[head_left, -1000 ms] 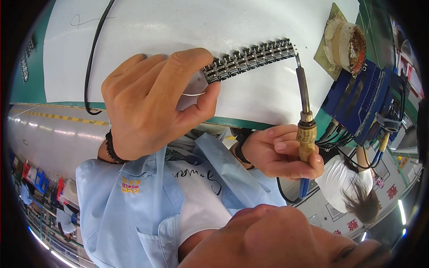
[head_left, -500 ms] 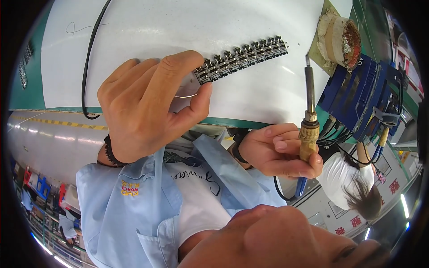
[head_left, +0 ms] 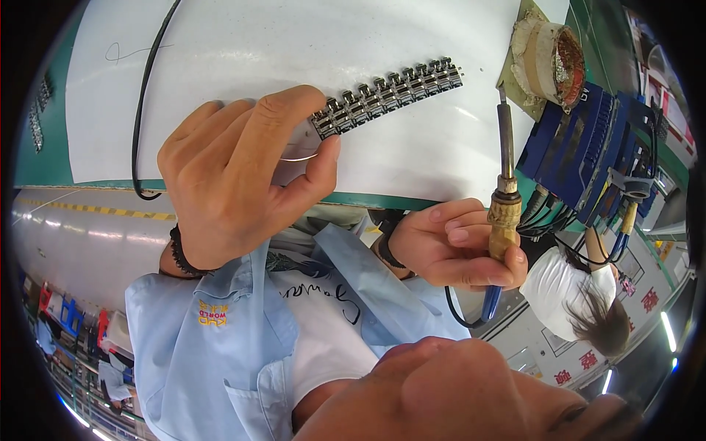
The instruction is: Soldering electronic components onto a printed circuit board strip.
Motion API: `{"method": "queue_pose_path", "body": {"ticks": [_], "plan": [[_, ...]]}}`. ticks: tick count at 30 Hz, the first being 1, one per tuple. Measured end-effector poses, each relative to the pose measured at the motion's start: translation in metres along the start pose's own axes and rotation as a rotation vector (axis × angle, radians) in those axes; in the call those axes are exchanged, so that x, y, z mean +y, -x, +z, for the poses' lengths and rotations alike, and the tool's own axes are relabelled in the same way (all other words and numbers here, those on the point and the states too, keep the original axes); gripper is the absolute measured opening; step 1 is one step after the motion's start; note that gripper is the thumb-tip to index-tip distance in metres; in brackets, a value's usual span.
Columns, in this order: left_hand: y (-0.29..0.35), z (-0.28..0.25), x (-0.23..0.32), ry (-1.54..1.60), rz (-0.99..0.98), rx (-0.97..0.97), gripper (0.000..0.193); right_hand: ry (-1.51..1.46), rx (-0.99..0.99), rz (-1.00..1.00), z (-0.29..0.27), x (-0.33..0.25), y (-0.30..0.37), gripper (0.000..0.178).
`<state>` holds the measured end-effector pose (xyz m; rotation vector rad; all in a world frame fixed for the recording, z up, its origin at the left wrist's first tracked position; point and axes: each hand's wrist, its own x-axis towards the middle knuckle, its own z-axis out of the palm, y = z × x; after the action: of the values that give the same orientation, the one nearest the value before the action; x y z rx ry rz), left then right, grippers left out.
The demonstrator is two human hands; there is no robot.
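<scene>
My left hand point(head_left: 243, 162) is closed at the near-left end of a row of small shiny metal connectors point(head_left: 390, 92), with thumb and forefinger on that end. The row slants up to the right over a white sheet. A thin silvery wire point(head_left: 298, 159) runs out between the thumb and the palm of this hand. In my right hand point(head_left: 460, 246), at the table's front edge, a soldering iron point(head_left: 505, 184) is gripped by its handle. Its tip points away from me, beside the square base of a round pot, and is apart from the connectors.
A crusted round pot point(head_left: 548, 62) stands at the right, with a blue boxy unit point(head_left: 581, 151) and cables just nearer. A black cable point(head_left: 147, 95) crosses the white sheet point(head_left: 243, 44) on the left. More metal parts point(head_left: 37, 121) lie far left. Another person point(head_left: 566, 294) is at the lower right.
The whole view has shifted slightly to the left. Both hands, the connectors and the soldering iron keep nearly the same places relative to the table.
</scene>
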<state>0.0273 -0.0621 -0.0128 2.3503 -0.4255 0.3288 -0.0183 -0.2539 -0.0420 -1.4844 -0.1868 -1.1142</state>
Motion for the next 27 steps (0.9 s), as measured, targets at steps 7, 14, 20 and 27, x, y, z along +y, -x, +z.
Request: {"method": "queue_pose_path", "body": {"ticks": [7, 14, 20, 27], "plan": [[-0.0001, -0.0001, 0.0002, 0.012, 0.007, -0.002, 0.037, 0.036, -0.037, -0.02, -0.0009, 0.0014, -0.0012, 0.036], [0.0006, 0.0009, 0.0001, 0.01, 0.012, 0.009, 0.036, -0.068, -0.134, 0.02, -0.0077, -0.0007, -0.0028, 0.035], [0.0012, 0.0009, 0.0005, 0.005, 0.002, 0.017, 0.034, -0.035, -0.083, -0.01, -0.0089, 0.0009, 0.0018, 0.036], [0.0022, 0.0004, 0.0002, -0.004, 0.006, 0.024, 0.032, -0.047, -0.102, -0.002, -0.0084, -0.0005, 0.0014, 0.036]]}}
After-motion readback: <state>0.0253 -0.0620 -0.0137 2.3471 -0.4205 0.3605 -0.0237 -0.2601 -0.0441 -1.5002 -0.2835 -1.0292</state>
